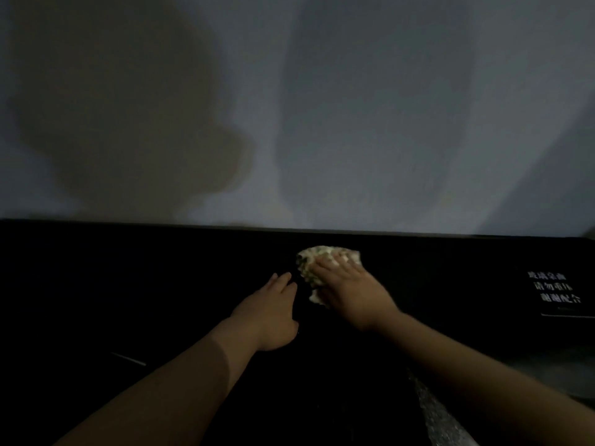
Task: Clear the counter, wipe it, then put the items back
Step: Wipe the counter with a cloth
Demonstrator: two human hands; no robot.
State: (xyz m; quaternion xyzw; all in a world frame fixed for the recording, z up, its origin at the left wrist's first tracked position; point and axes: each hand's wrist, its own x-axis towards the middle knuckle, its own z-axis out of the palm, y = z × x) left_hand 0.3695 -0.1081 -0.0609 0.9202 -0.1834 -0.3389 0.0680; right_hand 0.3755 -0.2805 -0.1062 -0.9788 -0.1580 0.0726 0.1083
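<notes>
Cloth [309, 255] under flat right hand [350, 290]

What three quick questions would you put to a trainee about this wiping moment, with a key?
1. True or false: the cloth lies under the left hand.
2. The white-lettered sign sits: A) left of both hands, B) right of both hands, C) between them.
3. Fill in: the right hand presses the cloth onto the ___ counter.
Key: 1 false; 2 B; 3 black.
</notes>
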